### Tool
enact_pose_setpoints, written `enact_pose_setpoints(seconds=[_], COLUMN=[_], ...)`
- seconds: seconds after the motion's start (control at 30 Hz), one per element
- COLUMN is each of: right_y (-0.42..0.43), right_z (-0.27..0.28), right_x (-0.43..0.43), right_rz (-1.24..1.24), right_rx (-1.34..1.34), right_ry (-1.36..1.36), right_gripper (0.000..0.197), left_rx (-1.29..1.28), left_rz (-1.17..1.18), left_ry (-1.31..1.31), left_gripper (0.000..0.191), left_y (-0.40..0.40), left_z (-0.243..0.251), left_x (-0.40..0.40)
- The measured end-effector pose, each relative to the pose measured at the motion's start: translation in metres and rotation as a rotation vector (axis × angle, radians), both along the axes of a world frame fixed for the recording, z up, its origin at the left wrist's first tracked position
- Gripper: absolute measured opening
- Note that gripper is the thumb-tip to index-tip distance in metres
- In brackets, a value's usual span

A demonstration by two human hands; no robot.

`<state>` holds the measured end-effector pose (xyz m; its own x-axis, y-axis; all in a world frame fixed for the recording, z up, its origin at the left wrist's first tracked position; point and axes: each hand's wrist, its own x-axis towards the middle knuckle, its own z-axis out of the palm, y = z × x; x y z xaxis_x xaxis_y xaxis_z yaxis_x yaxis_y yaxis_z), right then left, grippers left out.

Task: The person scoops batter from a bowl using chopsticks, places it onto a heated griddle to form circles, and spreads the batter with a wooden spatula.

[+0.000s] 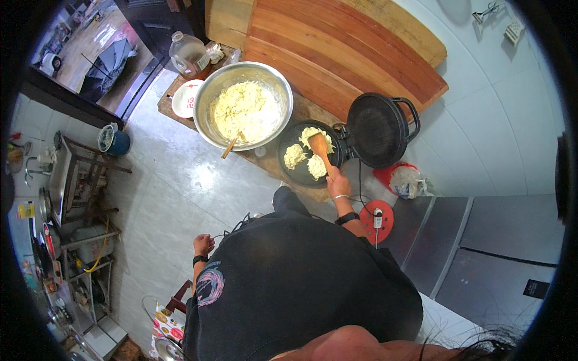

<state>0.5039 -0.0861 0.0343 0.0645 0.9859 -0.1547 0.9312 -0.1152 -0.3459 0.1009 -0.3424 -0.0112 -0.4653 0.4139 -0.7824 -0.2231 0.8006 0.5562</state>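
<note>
My right hand (338, 184) grips the handle of a wooden spatula (319, 146). The spatula's blade rests on the upper mound of pale batter (308, 132) in an open round electric griddle (300, 177). Two more batter mounds, one at the left (294, 156) and one below (316, 167), lie on the same black plate. The griddle's lid (377, 131) is hinged back to the right. Left of the griddle, a large steel bowl (198, 110) holds shredded yellowish batter (239, 106), with wooden chopsticks (231, 146) leaning over its rim. My left hand (204, 244) hangs low with curled fingers, touching none of these.
A white bowl (184, 100) and a plastic oil jug (190, 56) stand at the wooden table's left end. Large wooden boards (334, 49) lean behind. A power strip (378, 219) lies on a red round stool (386, 225) at right, its cable running near the griddle.
</note>
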Motion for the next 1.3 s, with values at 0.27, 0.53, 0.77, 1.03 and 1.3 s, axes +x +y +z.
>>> enact_pose_setpoints(seconds=[0.27, 0.53, 0.77, 1.03, 1.3], right_y=[0.025, 0.026, 0.018, 0.026, 0.031], right_z=[0.004, 0.008, 0.011, 0.011, 0.009], right_x=[-0.014, -0.008, 0.005, 0.034, 0.047], right_rz=[0.125, 0.126, 0.138, 0.239, 0.335], right_rx=[-0.054, -0.01, -0.027, -0.047, -0.008], right_ry=[-0.213, -0.195, -0.19, -0.321, -0.323], right_gripper=[0.032, 0.032, 0.033, 0.034, 0.034], left_rx=[0.011, -0.002, 0.026, 0.021, 0.041], left_rz=[0.039, 0.025, 0.076, -0.011, -0.009], left_ry=[0.016, 0.012, 0.006, 0.036, -0.028], left_gripper=[0.013, 0.012, 0.011, 0.011, 0.011], left_y=[-0.007, -0.018, -0.016, -0.007, -0.005], left_z=[-0.003, -0.004, -0.013, 0.002, -0.007], left_x=[-0.002, 0.002, 0.0, 0.006, 0.003])
